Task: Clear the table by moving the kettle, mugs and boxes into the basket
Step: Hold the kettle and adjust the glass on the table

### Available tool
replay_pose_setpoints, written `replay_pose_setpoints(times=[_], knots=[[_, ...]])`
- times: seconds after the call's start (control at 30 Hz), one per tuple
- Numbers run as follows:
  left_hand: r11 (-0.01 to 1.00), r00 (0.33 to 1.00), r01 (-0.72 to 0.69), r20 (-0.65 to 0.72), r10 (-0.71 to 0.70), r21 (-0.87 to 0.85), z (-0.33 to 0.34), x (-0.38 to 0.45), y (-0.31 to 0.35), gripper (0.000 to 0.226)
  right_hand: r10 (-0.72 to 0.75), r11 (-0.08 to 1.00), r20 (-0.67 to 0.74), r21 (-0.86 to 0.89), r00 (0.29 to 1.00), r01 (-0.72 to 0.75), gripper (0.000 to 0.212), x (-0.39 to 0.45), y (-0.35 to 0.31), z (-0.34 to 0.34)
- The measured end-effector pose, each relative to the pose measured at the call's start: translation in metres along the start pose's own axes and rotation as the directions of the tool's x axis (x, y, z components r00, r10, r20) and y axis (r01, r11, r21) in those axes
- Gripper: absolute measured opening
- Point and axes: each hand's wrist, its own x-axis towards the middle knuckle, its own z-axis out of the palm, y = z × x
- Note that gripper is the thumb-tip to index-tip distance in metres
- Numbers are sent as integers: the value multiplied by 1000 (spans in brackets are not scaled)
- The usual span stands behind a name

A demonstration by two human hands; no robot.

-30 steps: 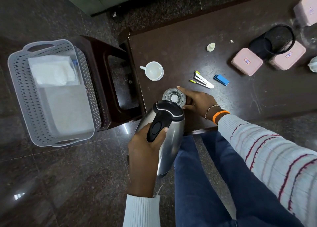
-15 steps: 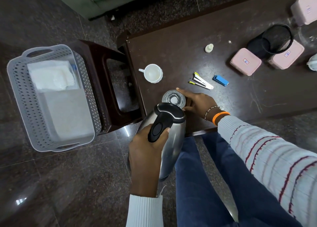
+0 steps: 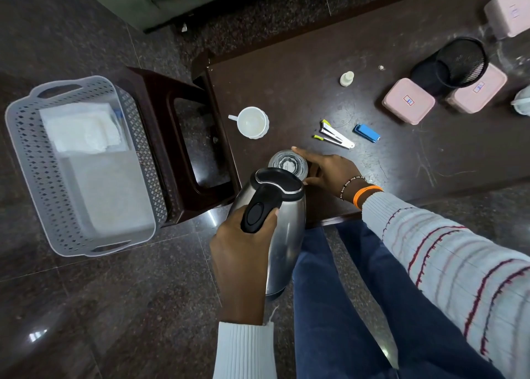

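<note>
Steel kettle hangs off the table edge, its black handle clenched in the left hand. The right hand wraps a clear glass just beyond the kettle — the white mug stands past it. Pink boxes far right of the hands bear small labels — unreadable; the grey basket sits left on the floor.

dark brown table, its top scuffed. resting on it: a white mug near the left edge; a clear glass near the front edge; a stapler beside a blue lighter; a small white bottle; three pink boxes at right; a black mesh cup. the grey basket stands on the dark stone floor.
</note>
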Motion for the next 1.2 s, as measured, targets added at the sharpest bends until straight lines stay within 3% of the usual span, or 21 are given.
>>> replay_pose_setpoints(times=[0.3,0.53,1.2], knots=[[998,999,50,-2,-50,35,-4,7,5,15,-4,1000,-14,-3,1000,4,76,1,0,-1],[995,1000,10,-10,-9,103,-2,5,3,21,-13,1000,-44,16,999,13,76,0,-1,0],[996,1000,-8,-30,11,88,1,0,-5,24,20,993,-28,-115,999,-24,75,-1,-7,-2]])
